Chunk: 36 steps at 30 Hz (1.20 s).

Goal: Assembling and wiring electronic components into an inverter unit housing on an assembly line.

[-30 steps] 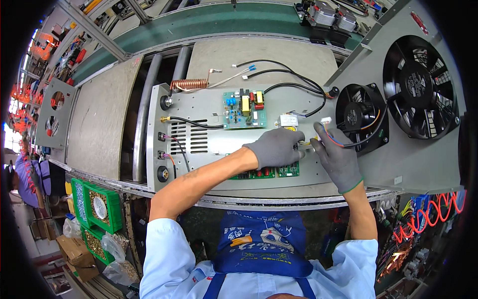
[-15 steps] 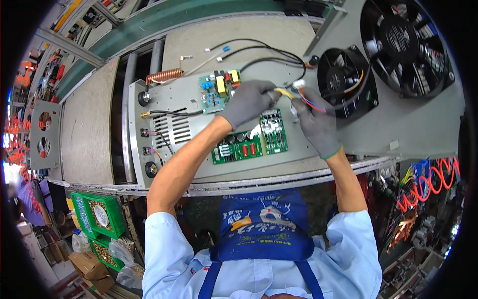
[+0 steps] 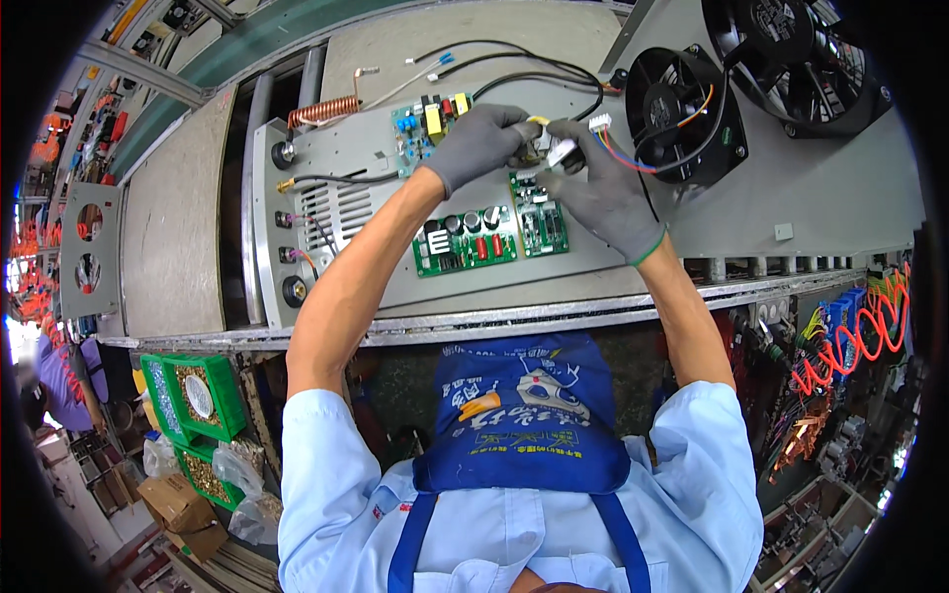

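Both my hands wear grey gloves and meet over a grey metal chassis panel (image 3: 395, 262). Between them is a small white-and-silver part (image 3: 561, 152) with a yellow wire (image 3: 539, 121) at its top. My left hand (image 3: 479, 150) has its fingers closed on the wire side. My right hand (image 3: 611, 198) pinches the white-and-silver side; fingers partly hide the part. Just below lie green circuit boards (image 3: 465, 242), mounted on the panel. A board with yellow blocks (image 3: 433, 124) sits behind my left hand. A white plug (image 3: 600, 123) with coloured wires stands beside my right fingers.
Two black fans (image 3: 682, 114) are mounted at the right. Black cables (image 3: 554, 67) loop along the back, and a copper coil (image 3: 324, 111) lies at the back left. Green bins (image 3: 203, 400) of small parts stand below left; coiled red hose (image 3: 860, 341) hangs below right.
The whole scene sits higher in the view. My hands have shifted slightly left over the chassis, and the white-and-silver part now shows between them. The coloured-wire plug stays beside the right hand.
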Each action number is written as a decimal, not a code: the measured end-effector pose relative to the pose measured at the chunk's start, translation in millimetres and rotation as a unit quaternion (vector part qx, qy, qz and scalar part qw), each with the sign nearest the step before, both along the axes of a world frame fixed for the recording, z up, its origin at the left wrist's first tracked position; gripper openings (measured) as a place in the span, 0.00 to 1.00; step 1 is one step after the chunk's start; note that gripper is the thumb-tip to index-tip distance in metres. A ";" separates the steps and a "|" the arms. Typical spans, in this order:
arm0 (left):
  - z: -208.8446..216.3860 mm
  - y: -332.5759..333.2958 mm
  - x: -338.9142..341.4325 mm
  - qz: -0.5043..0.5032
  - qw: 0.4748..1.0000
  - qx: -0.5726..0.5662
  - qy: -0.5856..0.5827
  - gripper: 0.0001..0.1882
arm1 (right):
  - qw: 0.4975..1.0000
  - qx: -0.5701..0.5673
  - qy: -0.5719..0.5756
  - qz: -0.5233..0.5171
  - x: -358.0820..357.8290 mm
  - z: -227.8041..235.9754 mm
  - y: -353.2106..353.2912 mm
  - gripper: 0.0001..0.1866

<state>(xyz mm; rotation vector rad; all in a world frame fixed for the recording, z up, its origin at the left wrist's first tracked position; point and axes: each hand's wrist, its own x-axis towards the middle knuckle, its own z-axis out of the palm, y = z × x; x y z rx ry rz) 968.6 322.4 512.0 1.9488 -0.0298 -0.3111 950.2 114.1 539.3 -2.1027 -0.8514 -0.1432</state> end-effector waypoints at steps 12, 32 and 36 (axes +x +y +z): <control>-14.3 3.1 -3.3 0.000 0.999 -0.006 -0.037 0.18 | 0.985 -0.138 -0.051 -0.087 21.2 -16.7 -5.7 0.19; 0.7 2.0 -8.4 0.047 0.988 0.143 -0.026 0.21 | 0.930 -0.004 0.366 0.028 40.2 -44.6 -2.8 0.16; 10.1 1.6 -19.7 0.018 0.993 0.118 0.020 0.25 | 0.968 -0.046 0.247 -0.012 37.6 -64.8 2.9 0.16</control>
